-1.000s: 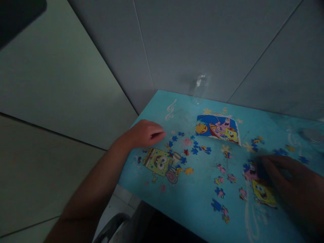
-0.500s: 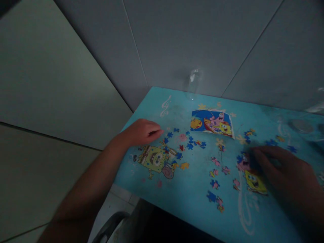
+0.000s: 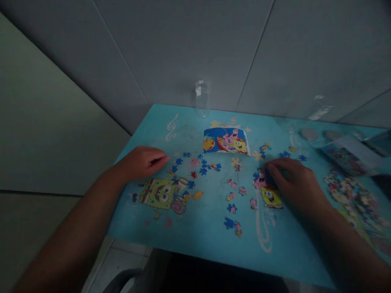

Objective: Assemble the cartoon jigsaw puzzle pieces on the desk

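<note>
My right hand [image 3: 291, 181] is at the top edge of a partly joined jigsaw puzzle [image 3: 271, 197] that shows a pink and a yellow cartoon figure. Thumb and forefinger are pinched together over a dark blue puzzle piece [image 3: 270, 177], mostly covered by the hand. On the left side of the table my left hand [image 3: 146, 163] rests with curled fingers, and nothing shows in it. Loose blue puzzle pieces [image 3: 203, 171] lie to its right. A column of pink and blue pieces [image 3: 232, 208] lies left of the joined part. Behind them is a picture card [image 3: 226, 141].
The blue table [image 3: 195, 240] has printed cartoon figures. A clear jar [image 3: 202, 99] stands by the wall, with another clear jar [image 3: 319, 108] further right. At the right are round lids [image 3: 309, 134], a clear box [image 3: 345, 156] and a heap of puzzle pieces [image 3: 357, 195].
The view has swung right, bringing the box and the heap of pieces into sight. My right hand stays at the puzzle's upper edge, and my left hand keeps its place on the table.
</note>
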The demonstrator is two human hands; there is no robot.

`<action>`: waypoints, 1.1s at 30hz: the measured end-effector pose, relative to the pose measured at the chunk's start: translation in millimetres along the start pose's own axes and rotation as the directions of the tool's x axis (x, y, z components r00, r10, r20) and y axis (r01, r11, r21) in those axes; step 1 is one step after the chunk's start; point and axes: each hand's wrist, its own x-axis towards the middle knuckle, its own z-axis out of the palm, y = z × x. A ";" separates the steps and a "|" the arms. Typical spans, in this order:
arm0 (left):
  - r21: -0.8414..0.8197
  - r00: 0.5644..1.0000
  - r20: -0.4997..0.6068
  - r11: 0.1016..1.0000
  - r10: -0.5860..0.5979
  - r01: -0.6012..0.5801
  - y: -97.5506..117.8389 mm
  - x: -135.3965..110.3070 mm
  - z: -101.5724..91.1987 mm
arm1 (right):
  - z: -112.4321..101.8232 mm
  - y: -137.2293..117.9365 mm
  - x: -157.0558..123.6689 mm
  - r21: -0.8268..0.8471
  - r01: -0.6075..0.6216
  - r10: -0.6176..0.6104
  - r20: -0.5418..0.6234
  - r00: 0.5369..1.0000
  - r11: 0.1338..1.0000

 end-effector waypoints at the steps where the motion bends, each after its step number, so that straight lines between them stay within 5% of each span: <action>1: -0.001 1.000 0.000 1.000 -0.005 0.005 -0.6 -0.4 0.3 | 0.0 -0.8 0.1 0.003 0.000 0.000 0.001 1.000 1.000; 18: 0.007 0.979 0.164 0.992 -0.123 0.123 -2.0 -5.1 -0.3 | -3.1 -18.0 -4.1 0.213 -0.100 0.135 -0.156 0.979 0.972; 25: -0.043 0.970 0.173 0.982 -0.172 0.182 1.4 -1.9 -1.9 | -11.1 -40.7 -11.6 0.358 0.230 -0.176 -0.177 0.968 0.905; 33: -0.036 0.981 0.121 0.987 -0.149 0.155 -2.1 -6.5 7.5 | -1.1 -71.7 -23.7 0.335 0.538 -0.548 -0.073 0.834 0.774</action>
